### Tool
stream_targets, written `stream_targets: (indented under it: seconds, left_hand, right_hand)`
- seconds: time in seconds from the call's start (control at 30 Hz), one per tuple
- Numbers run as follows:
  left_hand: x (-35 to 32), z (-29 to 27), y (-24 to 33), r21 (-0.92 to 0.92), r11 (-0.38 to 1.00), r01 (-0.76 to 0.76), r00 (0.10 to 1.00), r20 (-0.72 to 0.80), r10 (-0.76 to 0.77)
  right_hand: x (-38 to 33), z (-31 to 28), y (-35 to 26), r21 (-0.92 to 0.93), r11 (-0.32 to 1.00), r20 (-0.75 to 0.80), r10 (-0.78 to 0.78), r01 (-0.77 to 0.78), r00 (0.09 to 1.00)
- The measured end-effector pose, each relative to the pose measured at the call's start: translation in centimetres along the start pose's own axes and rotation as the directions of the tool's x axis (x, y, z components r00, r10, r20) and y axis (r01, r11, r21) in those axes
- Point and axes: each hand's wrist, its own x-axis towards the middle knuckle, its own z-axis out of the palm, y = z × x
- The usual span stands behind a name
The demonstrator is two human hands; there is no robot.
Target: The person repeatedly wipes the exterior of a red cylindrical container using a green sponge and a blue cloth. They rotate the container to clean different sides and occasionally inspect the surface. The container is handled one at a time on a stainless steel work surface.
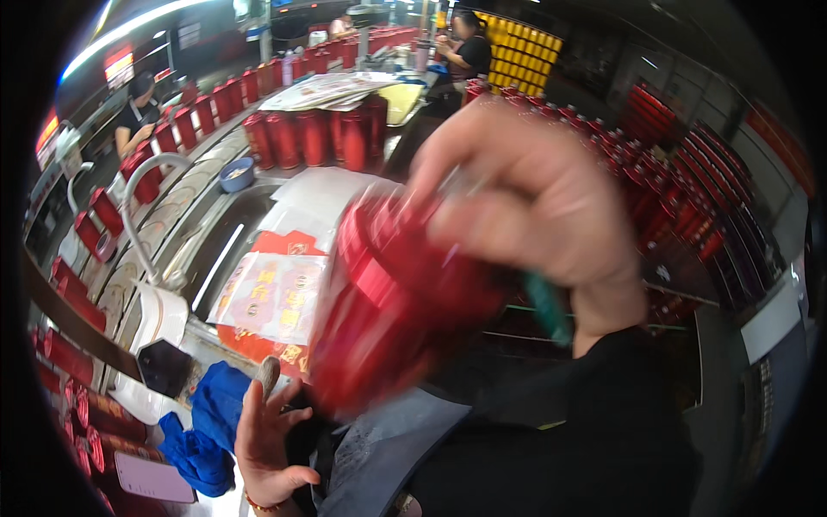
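Observation:
My right hand (534,189) is raised close to the view, its fingers pinched around the upper end of a glossy red bottle (379,310). Both are smeared by motion, and the bottle hangs tilted. Lower down, my left hand (267,448) has its fingers spread, with nothing in it. One of its fingers wears a grey cover (269,372). That hand is beside a crumpled blue cloth (220,405). Behind the bottle lie printed sheets, a white one with gold marks (267,289) over red ones (237,343), partly hidden.
A conveyor (129,258) carrying red bottles runs along the left. A white curved lamp (129,185), a blue bowl (236,175) and a phone (155,476) are on that side. Red bottles (310,138) stand ahead. Stacked racks (698,198) fill the right. Other people (469,52) work farther off.

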Motion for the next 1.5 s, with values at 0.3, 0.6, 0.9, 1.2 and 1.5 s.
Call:
stream_targets:
  seconds: [0.3, 0.6, 0.9, 1.2, 1.5]
  left_hand:
    - [8.3, 6.2, -1.5, 0.001, 1.000, 0.005, 0.979, 0.205, -0.005]
    - [6.0, 3.8, -0.7, 0.149, 0.989, 0.024, 0.999, 0.021, -0.027]
    - [8.4, 5.3, -2.1, 0.286, 0.945, 0.159, 0.987, -0.015, -0.161]
    - [12.0, 5.3, -1.3, 0.446, 0.862, 0.243, 0.968, -0.058, -0.243]
    - [16.7, 8.2, 0.7, 0.581, 0.744, 0.331, 0.932, -0.081, -0.352]
  right_hand:
    - [1.1, -34.2, 1.4, -0.850, 0.091, -0.521, 0.009, -0.519, 0.854]
    - [-7.9, -43.6, 10.9, -0.628, -0.349, -0.773, 0.175, -0.696, 0.610]
    - [-17.0, -47.9, 20.0, -0.368, -0.336, -0.930, 0.157, -0.867, 0.333]
    - [-21.3, -49.1, 29.7, -0.309, -0.433, -0.940, 0.276, -0.847, 0.202]
    - [-29.9, -49.8, 43.9, -0.521, -0.426, -0.789, 0.570, -0.740, 0.228]
